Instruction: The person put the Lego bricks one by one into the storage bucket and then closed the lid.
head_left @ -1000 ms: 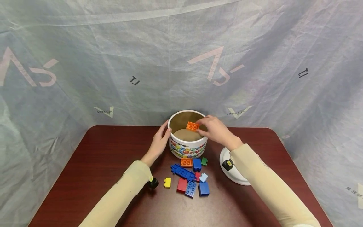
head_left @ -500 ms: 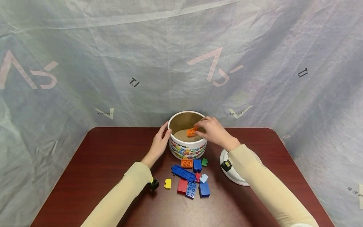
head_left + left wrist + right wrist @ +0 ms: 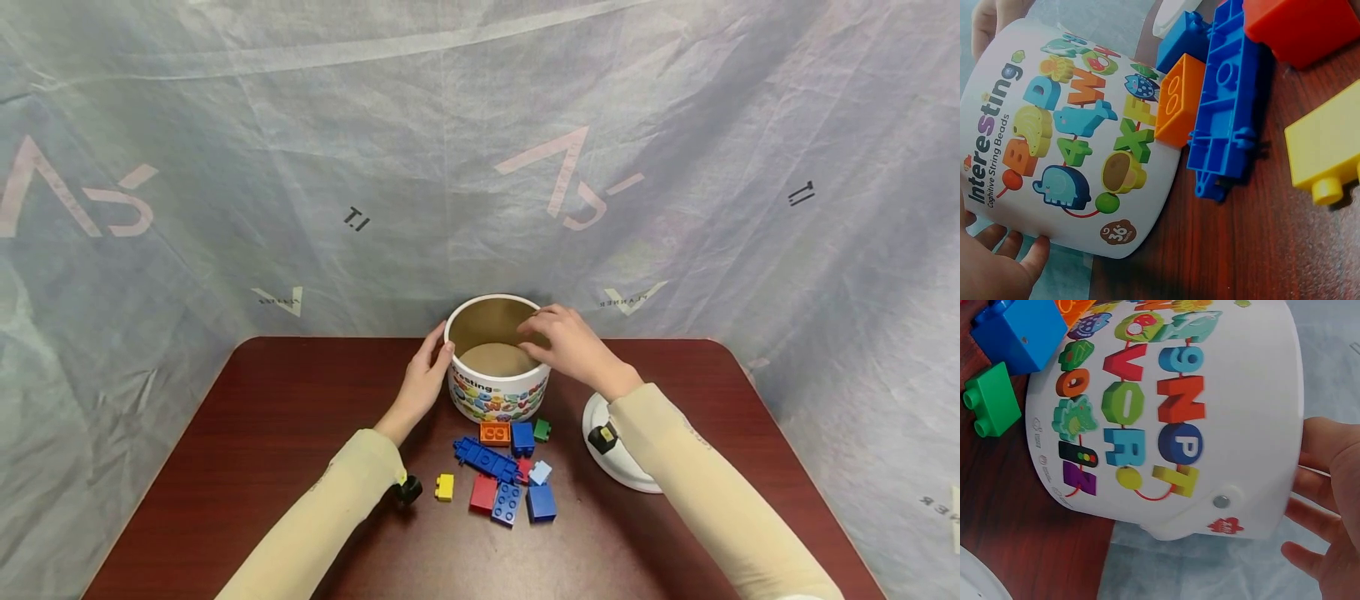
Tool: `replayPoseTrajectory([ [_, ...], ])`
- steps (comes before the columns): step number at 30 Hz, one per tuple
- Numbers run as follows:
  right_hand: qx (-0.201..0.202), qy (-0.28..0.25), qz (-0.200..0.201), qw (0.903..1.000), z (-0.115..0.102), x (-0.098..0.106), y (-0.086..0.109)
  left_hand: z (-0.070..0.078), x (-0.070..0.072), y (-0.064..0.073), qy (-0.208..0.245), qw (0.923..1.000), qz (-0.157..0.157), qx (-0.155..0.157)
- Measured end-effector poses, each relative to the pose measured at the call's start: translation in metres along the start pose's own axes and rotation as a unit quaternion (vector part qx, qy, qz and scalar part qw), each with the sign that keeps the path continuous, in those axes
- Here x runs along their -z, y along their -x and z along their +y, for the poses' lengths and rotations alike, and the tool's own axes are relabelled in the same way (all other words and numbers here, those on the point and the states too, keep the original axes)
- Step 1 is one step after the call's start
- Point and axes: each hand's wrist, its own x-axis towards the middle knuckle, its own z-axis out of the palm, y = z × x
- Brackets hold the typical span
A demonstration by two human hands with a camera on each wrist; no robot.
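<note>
A white tub point(image 3: 498, 400) printed with colourful letters stands at the table's back, its open top showing a tan floor. My left hand point(image 3: 422, 379) rests against its left side, the thumb at the rim; in the left wrist view, fingertips point(image 3: 1038, 253) touch the outer wall. Over the right rim, my right hand point(image 3: 573, 350) has loosely bent fingers with nothing visible between them. Before the tub lie an orange brick point(image 3: 495, 433), blue bricks point(image 3: 542, 503), a green brick point(image 3: 542, 430), a long blue base piece point(image 3: 486, 458), red bricks point(image 3: 483, 494), a light blue brick point(image 3: 539, 472) and a yellow brick point(image 3: 445, 487).
A round white lid point(image 3: 622, 458) lies on the dark red-brown table point(image 3: 322, 392), partly under the right forearm. Grey fabric point(image 3: 420, 167) hangs directly behind the tub and along both sides. The near part of the tub's floor is hidden by its front wall.
My right hand has let go of an orange brick inside the tub, and that brick is now out of sight. The left hand has stayed at the tub's side.
</note>
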Motion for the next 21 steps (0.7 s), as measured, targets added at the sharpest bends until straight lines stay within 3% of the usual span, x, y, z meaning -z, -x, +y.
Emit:
replayPoseTrajectory([
  [21, 0.051, -0.012, 0.048, 0.9975, -0.007, 0.024, 0.033, -0.003, 0.000, -0.001, 0.001, 1.0000, -0.004, 0.004],
])
